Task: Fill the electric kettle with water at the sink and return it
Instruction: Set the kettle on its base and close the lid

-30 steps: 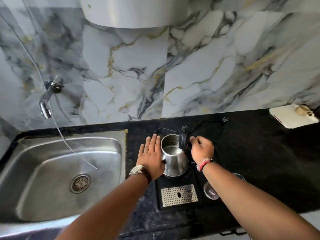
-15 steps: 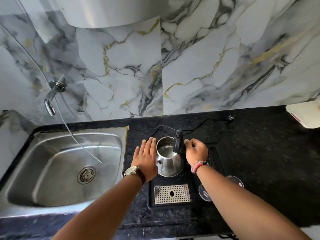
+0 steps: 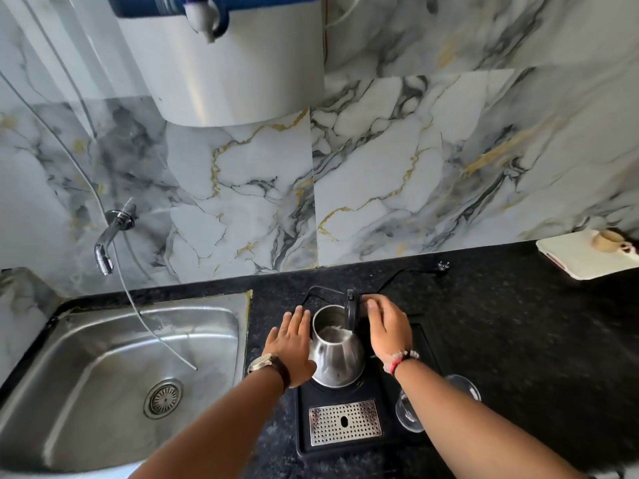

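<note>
The steel electric kettle [image 3: 337, 357] stands on a black tray [image 3: 363, 440] on the dark counter, right of the sink. Its black lid [image 3: 353, 309] is hinged upright and water shows inside. My left hand [image 3: 292, 347] lies flat against the kettle's left side, fingers together and stretched out. My right hand [image 3: 389, 328] is on the kettle's right side, fingertips on the raised lid; the handle beneath it is hidden. The steel sink [image 3: 114, 375] lies to the left, with a wall tap [image 3: 107, 243] above it.
A perforated metal drip grate [image 3: 344, 423] sits at the tray's front. A clear glass [image 3: 411, 409] lies at the tray's right, partly behind my right forearm. The kettle's black cord [image 3: 397, 274] runs back along the counter. A white board [image 3: 584, 257] sits far right; a thin tube [image 3: 148, 323] hangs into the sink.
The camera has tilted up and back, showing more wall and a dispenser overhead. Both hands stay at the kettle; my right fingers have shifted onto the upright lid.
</note>
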Available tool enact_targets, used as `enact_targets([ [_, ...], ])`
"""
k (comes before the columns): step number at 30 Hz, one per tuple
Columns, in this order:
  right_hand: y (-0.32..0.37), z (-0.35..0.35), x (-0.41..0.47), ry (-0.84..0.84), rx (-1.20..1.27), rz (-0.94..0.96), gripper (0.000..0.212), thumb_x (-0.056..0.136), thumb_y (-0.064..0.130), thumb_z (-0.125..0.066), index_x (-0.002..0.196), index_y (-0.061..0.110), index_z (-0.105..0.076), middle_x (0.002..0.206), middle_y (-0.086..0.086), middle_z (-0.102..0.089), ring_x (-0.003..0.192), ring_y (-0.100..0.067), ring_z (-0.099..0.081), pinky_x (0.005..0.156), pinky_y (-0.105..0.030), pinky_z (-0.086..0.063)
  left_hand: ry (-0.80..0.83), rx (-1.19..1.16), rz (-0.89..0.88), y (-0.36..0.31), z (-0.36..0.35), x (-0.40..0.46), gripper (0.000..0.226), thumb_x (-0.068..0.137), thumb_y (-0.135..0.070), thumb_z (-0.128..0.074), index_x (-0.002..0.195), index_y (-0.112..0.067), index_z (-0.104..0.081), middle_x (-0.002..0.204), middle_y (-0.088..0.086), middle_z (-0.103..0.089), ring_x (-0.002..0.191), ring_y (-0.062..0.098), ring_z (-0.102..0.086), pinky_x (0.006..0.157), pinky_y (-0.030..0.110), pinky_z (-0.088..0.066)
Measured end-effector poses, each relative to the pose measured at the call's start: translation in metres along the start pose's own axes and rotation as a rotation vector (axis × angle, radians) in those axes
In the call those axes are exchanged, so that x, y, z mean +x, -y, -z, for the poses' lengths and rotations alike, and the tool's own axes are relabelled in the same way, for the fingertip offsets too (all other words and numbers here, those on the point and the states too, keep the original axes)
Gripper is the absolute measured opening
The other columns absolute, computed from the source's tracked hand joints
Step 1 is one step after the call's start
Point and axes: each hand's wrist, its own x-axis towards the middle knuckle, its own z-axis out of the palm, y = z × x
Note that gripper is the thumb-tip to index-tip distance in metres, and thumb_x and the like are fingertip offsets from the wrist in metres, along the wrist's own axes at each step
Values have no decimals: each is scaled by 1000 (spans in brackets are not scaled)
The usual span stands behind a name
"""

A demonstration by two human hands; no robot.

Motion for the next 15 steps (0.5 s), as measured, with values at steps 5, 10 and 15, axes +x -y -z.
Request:
enact_targets([
  [5, 11, -16, -30, 247, -253, 217, 75, 93, 62, -41, 157, 23, -36, 156, 1, -49, 140, -16, -45, 118, -49, -27, -17, -154, -12, -5, 3, -6, 108, 78, -31, -62, 157, -22, 11, 167, -2, 5, 151, 24, 2, 119, 50, -20],
  [10, 11, -21, -41, 378, -621, 256, 83, 89, 59, -34, 162, 23, -19, 170, 3, -23, 153, -30, -21, 121, -61, -10, -179, -214, -39, -18, 5, -11, 106, 74, -24, -60, 157, -22, 6, 167, 0, -4, 150, 20, -9, 116, 46, -28],
  [15, 7, -19, -44, 452, -682, 271, 93, 78, 43, -30, 163, 24, 0, 173, 5, -6, 157, -32, -7, 123, -61, -2, -176, -92, -81, -31, -3, -5, 108, 77, -21, -51, 150, -30, 28, 161, -11, 23, 150, 19, 10, 120, 43, -14],
])
